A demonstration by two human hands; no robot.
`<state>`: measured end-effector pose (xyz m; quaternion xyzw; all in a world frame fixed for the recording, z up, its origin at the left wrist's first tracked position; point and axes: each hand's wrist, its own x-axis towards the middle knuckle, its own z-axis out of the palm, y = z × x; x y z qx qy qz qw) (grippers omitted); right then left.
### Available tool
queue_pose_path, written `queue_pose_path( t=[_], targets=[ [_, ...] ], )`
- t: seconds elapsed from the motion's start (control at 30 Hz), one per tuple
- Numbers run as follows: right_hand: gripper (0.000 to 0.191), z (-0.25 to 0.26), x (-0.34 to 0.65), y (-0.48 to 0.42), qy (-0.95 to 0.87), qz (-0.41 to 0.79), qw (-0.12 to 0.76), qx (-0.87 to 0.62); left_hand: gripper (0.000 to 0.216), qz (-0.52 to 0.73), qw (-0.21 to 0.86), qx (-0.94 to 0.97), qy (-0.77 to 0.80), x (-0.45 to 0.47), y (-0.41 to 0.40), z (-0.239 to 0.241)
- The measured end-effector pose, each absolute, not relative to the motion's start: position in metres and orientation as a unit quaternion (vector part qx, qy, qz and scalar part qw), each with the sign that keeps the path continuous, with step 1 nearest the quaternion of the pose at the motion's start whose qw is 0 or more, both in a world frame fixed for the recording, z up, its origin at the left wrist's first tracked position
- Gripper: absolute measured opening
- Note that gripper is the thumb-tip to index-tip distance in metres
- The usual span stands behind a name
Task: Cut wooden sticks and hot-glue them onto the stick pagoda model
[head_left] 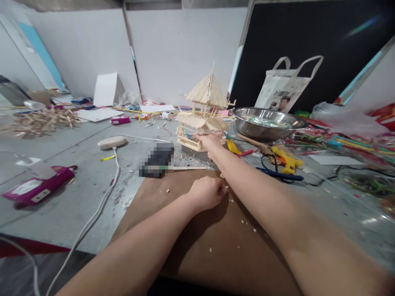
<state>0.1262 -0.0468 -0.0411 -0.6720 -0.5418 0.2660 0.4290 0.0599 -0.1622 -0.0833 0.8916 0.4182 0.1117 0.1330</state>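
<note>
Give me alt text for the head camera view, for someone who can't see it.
A person's right hand reaches to a wooden-stick pavilion model on a cluttered gray table; the curled left hand is nearer, over a brown sheet. A metal bowl stands right of the model.

Right hand (210,144) at the wooden pavilion model (204,93), curled left hand (207,193) over brown sheet (243,259)

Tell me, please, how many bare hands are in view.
2: the left hand, curled, over the flat brown sheet; the right hand at the pale, peak-roofed wooden-stick model.
</note>
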Motion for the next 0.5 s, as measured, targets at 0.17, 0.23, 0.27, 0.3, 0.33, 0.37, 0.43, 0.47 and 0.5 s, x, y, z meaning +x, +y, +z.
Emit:
queue_pose_path(
  t=[0.17, 0.23, 0.27, 0.3, 0.33, 0.37, 0.43, 0.47, 0.5],
  targets=[
    [0.022, 0.001, 0.147, -0.041, -0.496, 0.317, 0.478, -0.652, 0.027, 0.093, 0.129, 0.889, 0.43, 0.061, -0.164, -0.081],
    [0.018, 0.015, 0.155, -0.041, -0.482, 0.344, 0.485, -0.644, 0.027, 0.09, 0.131, 0.889, 0.43, 0.061, -0.164, -0.08],
    [0.016, 0.02, 0.158, -0.041, -0.475, 0.355, 0.487, -0.641, 0.027, 0.089, 0.133, 0.888, 0.431, 0.061, -0.164, -0.08],
    [0.016, 0.024, 0.161, -0.042, -0.47, 0.364, 0.489, -0.638, 0.027, 0.088, 0.134, 0.887, 0.432, 0.061, -0.164, -0.08],
    [0.017, 0.026, 0.163, -0.042, -0.466, 0.371, 0.491, -0.636, 0.027, 0.088, 0.134, 0.887, 0.433, 0.061, -0.163, -0.08],
    [0.018, 0.027, 0.164, -0.043, -0.463, 0.376, 0.494, -0.632, 0.027, 0.089, 0.133, 0.887, 0.433, 0.061, -0.163, -0.08],
    [0.021, 0.027, 0.164, -0.042, -0.466, 0.379, 0.501, -0.623, 0.027, 0.093, 0.13, 0.888, 0.431, 0.061, -0.163, -0.08],
    [0.022, 0.025, 0.164, -0.041, -0.47, 0.377, 0.505, -0.617, 0.027, 0.095, 0.128, 0.889, 0.429, 0.061, -0.163, -0.081],
    [0.022, 0.024, 0.163, -0.04, -0.478, 0.374, 0.51, -0.609, 0.027, 0.098, 0.127, 0.889, 0.428, 0.061, -0.163, -0.081]
  ],
)
